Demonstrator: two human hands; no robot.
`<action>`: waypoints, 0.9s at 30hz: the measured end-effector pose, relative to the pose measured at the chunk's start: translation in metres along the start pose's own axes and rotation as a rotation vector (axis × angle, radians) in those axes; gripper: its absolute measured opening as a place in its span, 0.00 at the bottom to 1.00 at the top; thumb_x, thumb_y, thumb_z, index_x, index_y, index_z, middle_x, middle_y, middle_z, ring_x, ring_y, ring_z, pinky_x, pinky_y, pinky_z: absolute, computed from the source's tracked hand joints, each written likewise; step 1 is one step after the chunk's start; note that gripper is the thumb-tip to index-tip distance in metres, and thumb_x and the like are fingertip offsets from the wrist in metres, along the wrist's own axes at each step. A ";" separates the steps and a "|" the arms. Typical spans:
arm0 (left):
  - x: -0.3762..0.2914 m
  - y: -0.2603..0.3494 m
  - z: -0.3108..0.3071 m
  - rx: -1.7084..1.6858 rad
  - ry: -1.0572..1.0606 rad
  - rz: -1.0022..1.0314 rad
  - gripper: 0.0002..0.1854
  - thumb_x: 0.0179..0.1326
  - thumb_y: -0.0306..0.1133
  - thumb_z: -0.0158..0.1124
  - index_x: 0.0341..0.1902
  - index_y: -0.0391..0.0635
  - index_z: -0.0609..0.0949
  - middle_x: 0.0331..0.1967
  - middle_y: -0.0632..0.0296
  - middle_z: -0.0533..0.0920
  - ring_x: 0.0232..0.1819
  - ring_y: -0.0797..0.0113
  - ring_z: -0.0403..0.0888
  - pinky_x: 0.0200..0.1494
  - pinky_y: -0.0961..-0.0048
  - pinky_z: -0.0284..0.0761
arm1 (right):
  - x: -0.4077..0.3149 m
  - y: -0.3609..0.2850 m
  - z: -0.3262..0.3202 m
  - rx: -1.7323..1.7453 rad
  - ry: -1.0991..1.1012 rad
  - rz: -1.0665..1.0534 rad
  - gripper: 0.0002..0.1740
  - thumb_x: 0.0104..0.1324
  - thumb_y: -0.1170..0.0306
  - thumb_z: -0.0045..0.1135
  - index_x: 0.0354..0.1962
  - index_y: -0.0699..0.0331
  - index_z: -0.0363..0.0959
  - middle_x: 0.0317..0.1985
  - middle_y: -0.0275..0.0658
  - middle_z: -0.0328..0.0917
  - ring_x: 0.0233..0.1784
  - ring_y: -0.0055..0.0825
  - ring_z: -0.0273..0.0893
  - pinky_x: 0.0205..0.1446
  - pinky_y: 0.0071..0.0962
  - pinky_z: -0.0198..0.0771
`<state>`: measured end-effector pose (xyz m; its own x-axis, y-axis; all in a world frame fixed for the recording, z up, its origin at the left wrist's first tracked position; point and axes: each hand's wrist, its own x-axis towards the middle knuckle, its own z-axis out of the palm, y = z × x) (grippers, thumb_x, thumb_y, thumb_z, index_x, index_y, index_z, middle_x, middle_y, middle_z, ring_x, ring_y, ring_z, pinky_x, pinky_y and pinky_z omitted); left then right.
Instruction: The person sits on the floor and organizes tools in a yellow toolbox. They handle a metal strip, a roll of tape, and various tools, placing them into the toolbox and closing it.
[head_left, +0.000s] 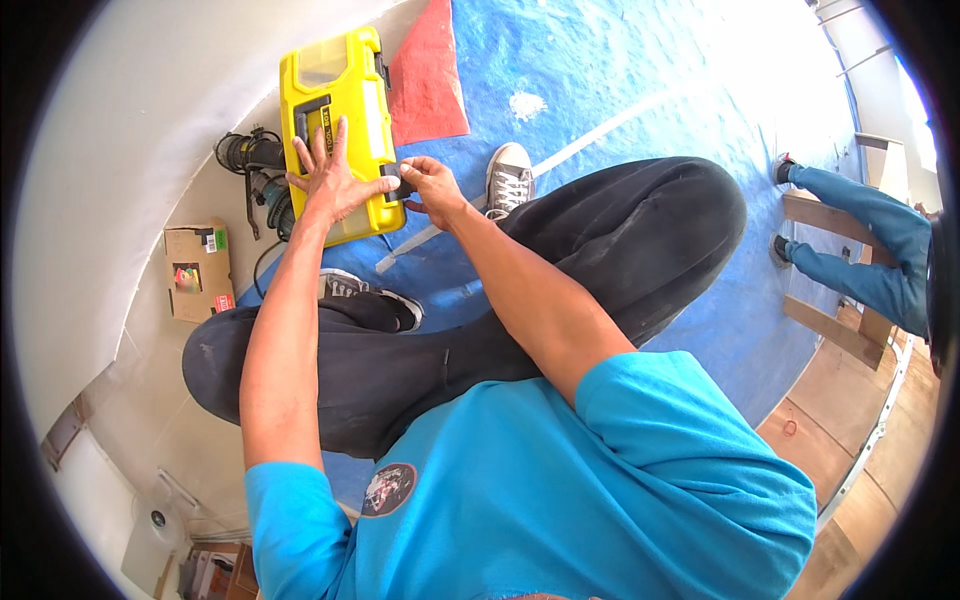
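Note:
A yellow plastic toolbox (356, 97) with a black carry handle (302, 129) in its lid lies before me, against the wall side. My left hand (330, 180) rests on the lid with its fingers spread, and its thumb reaches to a black latch (391, 182) on the box's near right edge. At that same latch my right hand (435, 187) has its thumb and fingertips closed on the outer side. A second black latch (382, 71) sits farther along the same edge. The lid is down on the box.
Corded power tools (262, 169) lie left of the toolbox, by a cardboard box (199, 271). Blue sheeting (600, 67) covers the floor, with a red piece (431, 82) beside the toolbox. At right, another person's legs (855, 225) are near a wooden frame (832, 330).

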<state>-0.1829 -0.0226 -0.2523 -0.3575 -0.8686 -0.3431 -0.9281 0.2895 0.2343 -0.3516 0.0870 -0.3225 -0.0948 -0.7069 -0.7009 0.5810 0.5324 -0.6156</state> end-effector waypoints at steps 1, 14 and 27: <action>0.001 0.000 -0.002 -0.013 -0.010 -0.001 0.86 0.32 0.80 0.84 0.93 0.71 0.45 0.93 0.44 0.39 0.91 0.32 0.19 0.75 0.03 0.29 | -0.001 0.001 0.000 0.010 0.000 -0.018 0.12 0.81 0.59 0.65 0.56 0.51 0.79 0.49 0.28 0.84 0.57 0.24 0.80 0.60 0.47 0.77; 0.000 0.010 -0.007 -0.035 -0.017 -0.046 0.85 0.35 0.73 0.87 0.93 0.74 0.42 0.93 0.42 0.39 0.91 0.32 0.18 0.76 0.05 0.29 | 0.008 0.013 -0.004 0.117 -0.013 0.066 0.09 0.81 0.59 0.65 0.53 0.48 0.80 0.49 0.26 0.84 0.55 0.25 0.78 0.63 0.50 0.69; 0.001 0.013 -0.008 -0.063 -0.028 -0.073 0.85 0.33 0.70 0.89 0.93 0.73 0.44 0.93 0.45 0.40 0.92 0.32 0.20 0.78 0.07 0.29 | 0.016 0.014 -0.008 0.175 0.079 0.206 0.11 0.77 0.57 0.72 0.51 0.46 0.80 0.50 0.26 0.81 0.58 0.29 0.73 0.60 0.47 0.75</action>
<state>-0.1945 -0.0227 -0.2418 -0.2923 -0.8748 -0.3864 -0.9439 0.1989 0.2637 -0.3511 0.0871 -0.3452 -0.0196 -0.5500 -0.8350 0.7247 0.5676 -0.3908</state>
